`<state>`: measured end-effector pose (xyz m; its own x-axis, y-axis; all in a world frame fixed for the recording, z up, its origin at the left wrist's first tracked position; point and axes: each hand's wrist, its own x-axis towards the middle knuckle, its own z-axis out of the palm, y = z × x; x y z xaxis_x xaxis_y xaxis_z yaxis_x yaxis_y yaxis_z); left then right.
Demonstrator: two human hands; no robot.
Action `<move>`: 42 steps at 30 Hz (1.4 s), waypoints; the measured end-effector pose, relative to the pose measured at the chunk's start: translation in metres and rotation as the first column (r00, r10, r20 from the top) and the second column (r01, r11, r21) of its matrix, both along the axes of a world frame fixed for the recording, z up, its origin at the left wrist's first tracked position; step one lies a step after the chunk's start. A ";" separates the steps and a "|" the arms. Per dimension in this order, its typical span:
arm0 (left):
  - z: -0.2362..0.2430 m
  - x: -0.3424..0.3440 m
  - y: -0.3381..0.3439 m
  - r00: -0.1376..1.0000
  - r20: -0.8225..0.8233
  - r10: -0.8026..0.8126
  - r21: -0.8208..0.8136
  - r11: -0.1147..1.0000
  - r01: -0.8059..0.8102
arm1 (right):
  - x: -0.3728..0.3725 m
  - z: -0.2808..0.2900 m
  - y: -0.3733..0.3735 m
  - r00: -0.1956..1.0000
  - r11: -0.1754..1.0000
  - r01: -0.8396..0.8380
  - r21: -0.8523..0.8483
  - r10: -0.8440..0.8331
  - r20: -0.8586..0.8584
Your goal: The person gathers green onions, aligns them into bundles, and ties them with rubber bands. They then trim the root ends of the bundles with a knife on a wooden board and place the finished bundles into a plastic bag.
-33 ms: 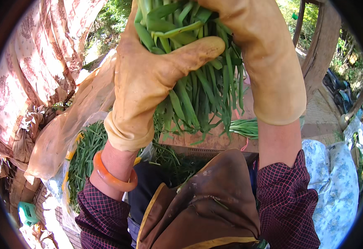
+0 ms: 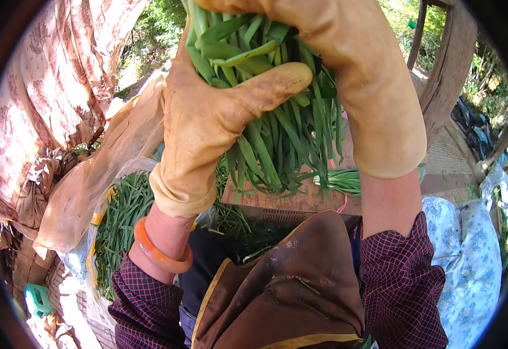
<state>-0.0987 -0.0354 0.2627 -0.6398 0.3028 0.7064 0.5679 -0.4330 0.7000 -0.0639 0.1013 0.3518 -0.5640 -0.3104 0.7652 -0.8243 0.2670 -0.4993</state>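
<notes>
Both gloved hands clamp the bunch of green stalks (image 2: 277, 116): left hand (image 2: 207, 116) wraps from nine o'clock, right hand (image 2: 358, 87) from two; stalks hang toward six

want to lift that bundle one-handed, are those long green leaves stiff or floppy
Probably floppy: the bundle of green leaves splays and droops below the gloved left hand. Likely light for its bulk, being thin flat blades. Loose leaves may slip out; both the left and the gloved right hand clamp it.
</notes>
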 end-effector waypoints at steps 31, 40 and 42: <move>-0.333 -0.099 0.065 0.827 -0.555 -0.092 -0.777 0.413 -0.475 | 0.036 -0.403 0.145 0.137 0.706 0.707 0.034 -0.185 0.973; -0.338 -0.098 0.060 0.799 -0.596 -0.074 -0.743 0.426 -0.515 | 0.029 -0.398 0.134 0.237 0.784 0.620 -0.033 -0.147 0.960; -0.339 -0.096 0.060 0.805 -0.588 -0.077 -0.751 0.421 -0.509 | 0.024 -0.394 0.136 0.306 0.733 0.678 -0.055 -0.213 0.928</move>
